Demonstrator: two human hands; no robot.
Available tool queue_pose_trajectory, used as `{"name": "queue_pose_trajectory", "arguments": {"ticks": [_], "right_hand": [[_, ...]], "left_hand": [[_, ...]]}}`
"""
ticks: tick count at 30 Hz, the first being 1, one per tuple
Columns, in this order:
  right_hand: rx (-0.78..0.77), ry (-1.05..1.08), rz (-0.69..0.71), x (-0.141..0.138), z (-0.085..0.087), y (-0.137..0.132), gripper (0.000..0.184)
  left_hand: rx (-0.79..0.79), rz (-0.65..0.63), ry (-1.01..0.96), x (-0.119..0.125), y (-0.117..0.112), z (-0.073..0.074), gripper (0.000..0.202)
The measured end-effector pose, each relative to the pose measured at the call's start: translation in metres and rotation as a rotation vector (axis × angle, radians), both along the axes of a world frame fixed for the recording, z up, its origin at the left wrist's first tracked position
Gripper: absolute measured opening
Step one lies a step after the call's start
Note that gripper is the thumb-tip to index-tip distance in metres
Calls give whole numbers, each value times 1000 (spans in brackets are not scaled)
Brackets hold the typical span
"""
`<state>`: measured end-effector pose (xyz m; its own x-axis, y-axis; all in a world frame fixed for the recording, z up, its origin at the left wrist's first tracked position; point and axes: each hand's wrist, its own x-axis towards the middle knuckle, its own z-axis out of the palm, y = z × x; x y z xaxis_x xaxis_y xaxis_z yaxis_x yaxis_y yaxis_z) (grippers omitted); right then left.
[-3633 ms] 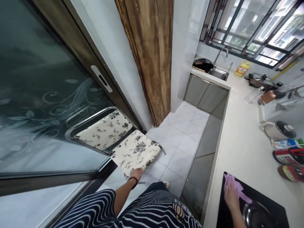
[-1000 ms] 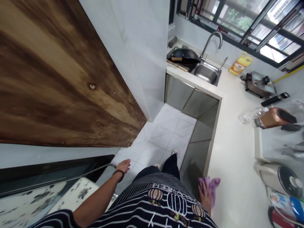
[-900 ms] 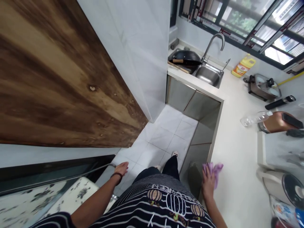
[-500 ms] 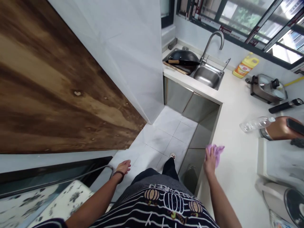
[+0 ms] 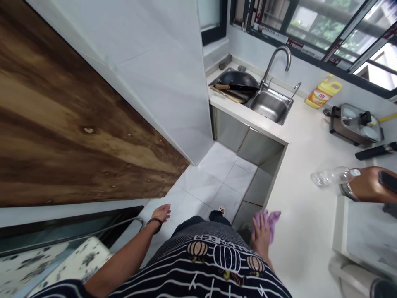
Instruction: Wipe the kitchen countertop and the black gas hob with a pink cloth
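My right hand (image 5: 262,236) presses on a purple cloth (image 5: 272,223) at the front edge of the white countertop (image 5: 304,215). Its fingers lie over the cloth, and part of the fabric sticks out to the right of them. To the left, my left hand (image 5: 161,213) hangs above the tiled floor with a dark bracelet at the wrist. It holds nothing, and its fingers are loosely stretched. On the counter beyond the right hand lies a clear plastic bottle (image 5: 331,177) on its side.
A steel sink (image 5: 269,105) with a tap stands at the far end, a black wok (image 5: 238,78) beside it. Along the wall are a yellow detergent jug (image 5: 322,93), an electric cooker (image 5: 356,122) and a copper-coloured container (image 5: 362,186). A wooden panel (image 5: 77,136) is at left.
My right hand has drawn the purple cloth back along the counter edge, closer to my body. My left hand stays at nearly the same place, and the view has shifted slightly.
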<state>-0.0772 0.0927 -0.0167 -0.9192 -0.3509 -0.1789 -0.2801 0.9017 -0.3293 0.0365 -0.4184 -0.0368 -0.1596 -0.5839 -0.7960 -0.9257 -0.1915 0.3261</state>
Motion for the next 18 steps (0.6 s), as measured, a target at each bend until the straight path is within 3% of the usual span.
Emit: {"name": "queue_pose_trajectory", "arguments": {"ticks": [5, 7, 9, 11, 13, 15, 18], "right_hand": [[36, 91, -23, -170, 1, -9, 62], [45, 111, -49, -220, 5, -11, 68], [59, 134, -91, -251, 6, -13, 73], [60, 159, -120, -260, 6, -15, 73], [40, 187, -128, -248, 4, -15, 74], [17, 217, -123, -215, 1, -14, 76], [-1, 233, -64, -138, 2, -11, 81]], "left_hand": [[-10, 2, 26, -19, 9, 1, 42], [-4, -6, 30, -24, 13, -1, 41], [3, -18, 22, -27, 17, -4, 40], [13, -35, -2, -30, 18, -8, 38], [23, -59, -30, -35, 15, -11, 37], [30, -90, -52, -45, 10, -15, 35], [44, -146, -66, -70, -4, -22, 32]]}}
